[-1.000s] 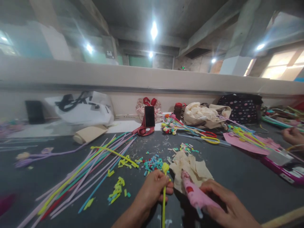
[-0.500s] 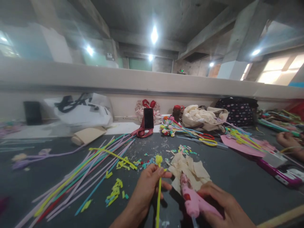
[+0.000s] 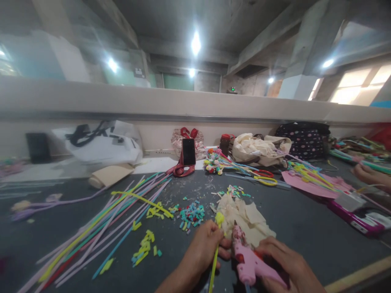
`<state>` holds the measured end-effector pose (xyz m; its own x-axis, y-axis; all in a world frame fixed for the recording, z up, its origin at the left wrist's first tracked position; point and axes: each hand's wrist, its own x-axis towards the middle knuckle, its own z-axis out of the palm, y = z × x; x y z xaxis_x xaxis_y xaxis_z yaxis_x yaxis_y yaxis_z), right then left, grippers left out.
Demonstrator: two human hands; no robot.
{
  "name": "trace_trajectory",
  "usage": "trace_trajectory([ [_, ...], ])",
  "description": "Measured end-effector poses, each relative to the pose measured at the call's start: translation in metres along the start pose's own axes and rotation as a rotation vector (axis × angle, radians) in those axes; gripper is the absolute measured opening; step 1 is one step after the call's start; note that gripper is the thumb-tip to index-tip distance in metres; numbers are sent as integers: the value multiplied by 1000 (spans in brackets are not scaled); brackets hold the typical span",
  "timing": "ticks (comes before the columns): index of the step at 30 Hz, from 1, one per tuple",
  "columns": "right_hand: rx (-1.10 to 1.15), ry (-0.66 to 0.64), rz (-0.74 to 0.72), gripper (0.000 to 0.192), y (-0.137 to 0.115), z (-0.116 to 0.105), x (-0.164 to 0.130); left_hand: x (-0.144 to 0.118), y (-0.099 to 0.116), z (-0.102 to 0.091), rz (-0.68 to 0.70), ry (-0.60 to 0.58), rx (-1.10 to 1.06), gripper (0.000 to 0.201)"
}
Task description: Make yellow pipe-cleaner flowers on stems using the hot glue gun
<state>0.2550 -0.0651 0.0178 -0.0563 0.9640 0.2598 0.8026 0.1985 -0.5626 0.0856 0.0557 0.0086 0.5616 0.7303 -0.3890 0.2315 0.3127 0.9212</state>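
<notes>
Gripping yellow pipe cleaner [image 3: 214,260], left hand [image 3: 204,248] had shifted right, beside pink glue gun [image 3: 249,262] clasped in right hand [image 3: 284,264].

Counted across the frame: one pink glue gun [image 3: 249,262] at lower centre, one yellow stem [image 3: 214,255] beside it, one phone [image 3: 188,151] at centre, one pair of scissors [image 3: 265,177] right of centre, and three bags along the back.

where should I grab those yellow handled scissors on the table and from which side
Take the yellow-handled scissors by the handle loops, reaching down from above: they lie flat on the table with the loops facing right and bare, while the blades run left among the straws.
</notes>
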Motion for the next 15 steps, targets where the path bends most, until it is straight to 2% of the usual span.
trace_trajectory([
  [4,65,2,68,18,2,-7,-4,-1,2,1,-1,22,17,15],
  [8,225,63,152,22,20,-14,-11,-3,2,2,13,19,14,22],
  [13,775,285,447,40,54,-9,-21,-7,1,1,31,32,-2,19],
  [15,984,278,526,49,58,-7,-22,-8,0,-1,35,25,-17,17],
])
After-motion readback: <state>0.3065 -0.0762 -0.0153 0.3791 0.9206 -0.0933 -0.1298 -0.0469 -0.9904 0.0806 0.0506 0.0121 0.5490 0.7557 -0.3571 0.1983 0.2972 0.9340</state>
